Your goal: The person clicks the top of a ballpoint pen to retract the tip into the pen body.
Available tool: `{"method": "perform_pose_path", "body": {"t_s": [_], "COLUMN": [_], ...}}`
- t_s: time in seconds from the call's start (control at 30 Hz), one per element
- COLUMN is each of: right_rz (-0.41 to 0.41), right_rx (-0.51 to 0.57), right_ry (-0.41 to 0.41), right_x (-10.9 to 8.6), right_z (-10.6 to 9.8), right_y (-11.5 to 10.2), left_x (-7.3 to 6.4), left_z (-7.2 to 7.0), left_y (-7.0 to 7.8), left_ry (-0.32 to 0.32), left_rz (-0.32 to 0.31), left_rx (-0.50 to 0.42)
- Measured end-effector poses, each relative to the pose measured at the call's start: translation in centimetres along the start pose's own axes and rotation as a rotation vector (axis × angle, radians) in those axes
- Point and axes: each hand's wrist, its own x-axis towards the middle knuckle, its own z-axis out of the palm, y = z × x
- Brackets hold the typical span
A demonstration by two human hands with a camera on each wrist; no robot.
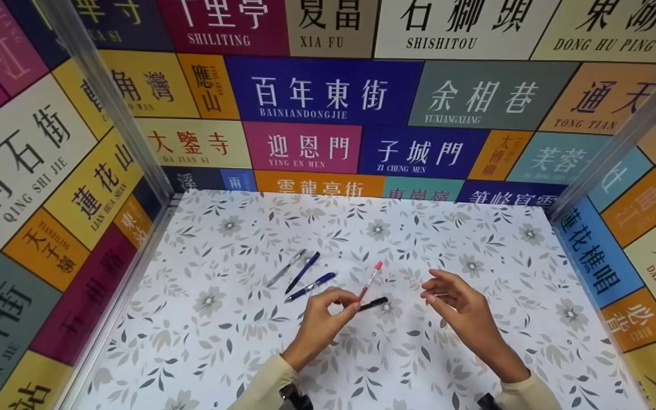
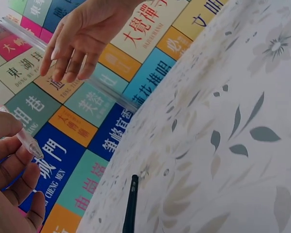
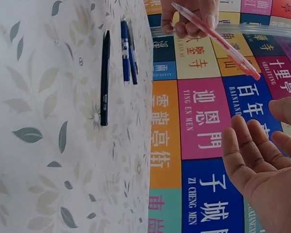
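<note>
My left hand (image 1: 323, 319) pinches a red gel pen (image 1: 370, 280) between thumb and forefinger, its red end pointing up and away. The right wrist view shows the pen (image 3: 218, 41) held above the table, with a clear barrel and red ink. Its tip (image 2: 35, 149) shows beside the left fingers in the left wrist view. To the right, my right hand (image 1: 458, 302) hovers with loosely bent fingers and an empty palm (image 3: 266, 184). Below the red pen, a black pen (image 1: 374, 303) lies on the table near the left fingertips.
Left of the hands lie a blue clear-barrelled pen (image 1: 311, 286), a dark blue pen (image 1: 303, 272) and a grey transparent pen (image 1: 286, 267). A flower-patterned cover spreads over the table (image 1: 208, 341). Panels of coloured street-name signs (image 1: 322, 91) enclose the back and both sides.
</note>
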Motion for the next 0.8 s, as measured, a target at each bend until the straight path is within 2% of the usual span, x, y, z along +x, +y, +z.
{"method": "perform_pose_path", "body": {"t_s": [0.17,0.4,0.67,0.8], "right_rz": [0.027,0.04,0.06,0.008], "right_rx": [-0.008,-0.038,-0.056,-0.115], "right_ry": [0.03,0.054,0.096,0.104], "right_x": [-0.5,-1.0,-1.6,-2.0], "right_z": [-0.6,-1.5,-1.9,-1.9], "right_y": [0.8,1.5,2.5,3.4], "left_x": [0.0,-0.1,-0.2,-0.4], "left_z": [-0.5,-1.2,-2.1,-2.5], "left_y": [-0.8,-2.1,-3.7,-4.3], "left_ry": [0.013,0.051,0.029,0.018], "left_rz": [-0.023,0.005,-0.037,-0.054], "left_rx": [0.01,0.056,0.146,0.167]}}
